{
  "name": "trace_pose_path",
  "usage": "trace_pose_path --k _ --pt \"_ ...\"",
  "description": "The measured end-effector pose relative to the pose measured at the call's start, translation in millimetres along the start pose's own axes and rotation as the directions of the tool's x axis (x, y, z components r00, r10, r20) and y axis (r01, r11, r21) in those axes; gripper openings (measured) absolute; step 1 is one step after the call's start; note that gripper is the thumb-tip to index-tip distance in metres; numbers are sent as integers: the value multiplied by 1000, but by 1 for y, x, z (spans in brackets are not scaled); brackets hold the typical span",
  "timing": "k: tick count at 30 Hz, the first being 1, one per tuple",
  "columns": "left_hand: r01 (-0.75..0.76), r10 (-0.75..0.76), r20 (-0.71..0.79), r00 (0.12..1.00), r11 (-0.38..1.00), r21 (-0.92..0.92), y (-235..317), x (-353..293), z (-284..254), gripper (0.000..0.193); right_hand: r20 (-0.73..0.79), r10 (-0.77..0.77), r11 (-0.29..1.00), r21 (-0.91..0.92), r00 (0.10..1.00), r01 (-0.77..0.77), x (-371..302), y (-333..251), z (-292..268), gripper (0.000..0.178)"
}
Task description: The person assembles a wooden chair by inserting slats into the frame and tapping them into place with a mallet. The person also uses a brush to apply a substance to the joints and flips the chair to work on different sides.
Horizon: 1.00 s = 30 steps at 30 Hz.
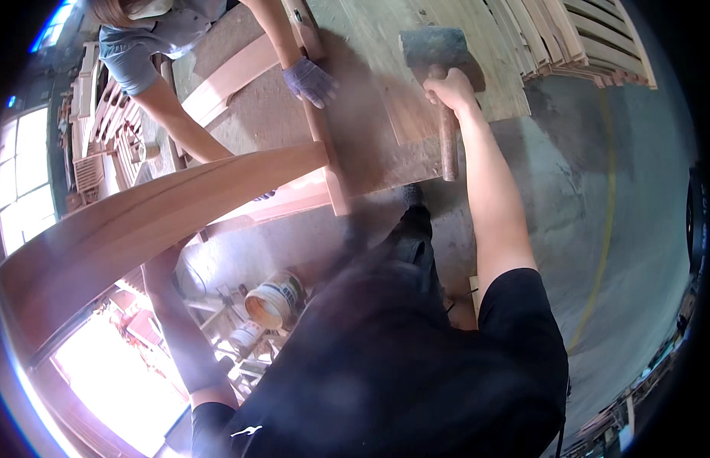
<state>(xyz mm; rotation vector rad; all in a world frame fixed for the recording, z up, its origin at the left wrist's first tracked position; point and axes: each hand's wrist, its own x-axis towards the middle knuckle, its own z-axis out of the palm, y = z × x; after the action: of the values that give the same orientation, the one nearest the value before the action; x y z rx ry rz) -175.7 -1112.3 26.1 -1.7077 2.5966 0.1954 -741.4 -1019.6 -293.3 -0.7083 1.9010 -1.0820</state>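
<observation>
- Over counter (366, 164), R side: mallet (433, 47), dark blocky head, round worn handle; R hand (450, 90) grip closed round it.
- Curved, grained wood board (164, 191), L, hides most of L hand (162, 263); its grip: can't tell.
- Concrete floor (553, 175) w/ yellow line (608, 175).
- Co-worker's gloved hand (311, 82) at wood rail (318, 126); slat stack (599, 38), bucket (275, 301) nearby.

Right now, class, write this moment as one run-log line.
Right hand: grips mallet | left forearm: extends to curved board, grip unclear | co-worker's gloved hand: on wooden bar
</observation>
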Motion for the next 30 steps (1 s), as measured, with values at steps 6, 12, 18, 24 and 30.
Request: trace_pose_path --k 6,12,18,24,30 --pt "-260 261 -30 965 965 43 -3 -1 -6 38 135 106 915 374 985 -150 4 -15 -5 22" --pt "14 61 244 968 955 -295 34 21 -16 35 193 87 981 154 977 -118 -17 -27 7 21" --pt "-226 235 -20 972 906 -357 46 17 -10 23 477 -207 789 -435 854 434 -58 -60 52 31" --pt "-133 123 -51 991 873 -469 38 21 -1 42 476 -380 733 -368 793 572 -60 -112 103 26" --pt "-98 83 -158 984 991 -91 42 17 -6 67 636 -60 754 -476 769 452 -59 -140 129 22"
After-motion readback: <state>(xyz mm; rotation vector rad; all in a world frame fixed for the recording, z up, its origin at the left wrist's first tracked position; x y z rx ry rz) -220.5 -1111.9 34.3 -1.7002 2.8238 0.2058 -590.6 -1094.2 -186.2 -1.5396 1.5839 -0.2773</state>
